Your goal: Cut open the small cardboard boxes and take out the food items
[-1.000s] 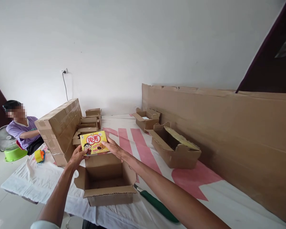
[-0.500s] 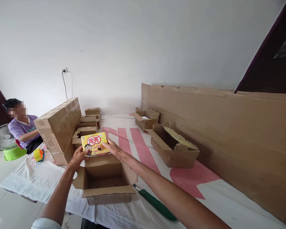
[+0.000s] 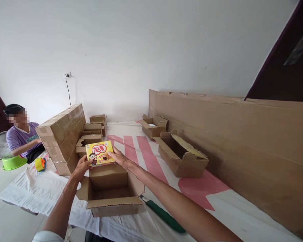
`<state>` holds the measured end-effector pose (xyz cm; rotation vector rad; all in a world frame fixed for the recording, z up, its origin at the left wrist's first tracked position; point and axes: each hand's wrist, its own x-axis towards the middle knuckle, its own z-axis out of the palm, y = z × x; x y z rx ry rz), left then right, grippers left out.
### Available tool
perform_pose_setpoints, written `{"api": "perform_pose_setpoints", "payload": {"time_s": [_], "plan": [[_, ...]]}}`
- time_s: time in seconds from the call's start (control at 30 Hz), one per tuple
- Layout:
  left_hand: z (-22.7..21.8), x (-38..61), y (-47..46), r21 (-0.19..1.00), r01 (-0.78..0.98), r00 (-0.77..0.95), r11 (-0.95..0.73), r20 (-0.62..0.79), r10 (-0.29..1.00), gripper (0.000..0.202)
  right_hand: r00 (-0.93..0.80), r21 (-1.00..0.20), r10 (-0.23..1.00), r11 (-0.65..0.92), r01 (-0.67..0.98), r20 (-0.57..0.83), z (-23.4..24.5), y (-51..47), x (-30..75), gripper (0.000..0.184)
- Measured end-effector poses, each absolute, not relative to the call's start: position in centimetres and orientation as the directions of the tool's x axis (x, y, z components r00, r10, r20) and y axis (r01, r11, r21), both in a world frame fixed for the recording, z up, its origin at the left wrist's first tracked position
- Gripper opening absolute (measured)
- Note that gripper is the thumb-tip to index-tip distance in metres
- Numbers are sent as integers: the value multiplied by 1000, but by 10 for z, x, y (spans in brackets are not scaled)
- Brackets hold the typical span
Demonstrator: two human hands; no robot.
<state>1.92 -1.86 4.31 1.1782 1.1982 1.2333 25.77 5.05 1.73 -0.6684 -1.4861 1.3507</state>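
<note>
A yellow snack box point(image 3: 99, 152) with red lettering and a cartoon figure is held up between both my hands. My left hand point(image 3: 82, 167) is closed on its lower left corner, and my right hand point(image 3: 119, 157) grips its right side with the thumb on the front. Just below and nearer to me, an open cardboard box point(image 3: 116, 209) stands with its flaps folded out; the part of its inside that shows holds nothing. Beside that box, partly under my right forearm, lies a knife with a green handle point(image 3: 164, 215).
Taped cardboard cartons point(image 3: 62, 139) are stacked on the left, with several small open boxes point(image 3: 92, 127) behind. Two open cardboard boxes point(image 3: 184, 166) stand on the right before a long cardboard panel point(image 3: 229, 134). A tape roll point(image 3: 40, 164) lies near a seated person point(image 3: 22, 137).
The view has shifted very slightly. Both hands keep the yellow snack box in nearly the same place, and the seated person's arm has moved a little.
</note>
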Motion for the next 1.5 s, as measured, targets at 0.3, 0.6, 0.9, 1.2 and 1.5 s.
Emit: {"api": "perform_pose_setpoints", "payload": {"time_s": [0.3,0.6,0.9,1.2,1.5], "plan": [[48,21,-21,1000,-3,-15,-16,16,1000,73,-364,-947,879,242,-213,307,18,50,257,66],[73,27,-38,994,24,42,-106,105,994,69,-381,-904,820,393,-168,427,64,2,272,85],[93,-15,-89,856,424,10,-296,323,946,41,-561,-585,741,654,481,368,54,-49,346,52],[52,-76,-29,916,361,-193,-173,255,948,58,-542,-692,771,591,415,334,32,-75,351,40],[-10,-64,29,926,374,-112,-42,90,990,51,-313,-902,885,405,150,345,17,-80,354,47]]}}
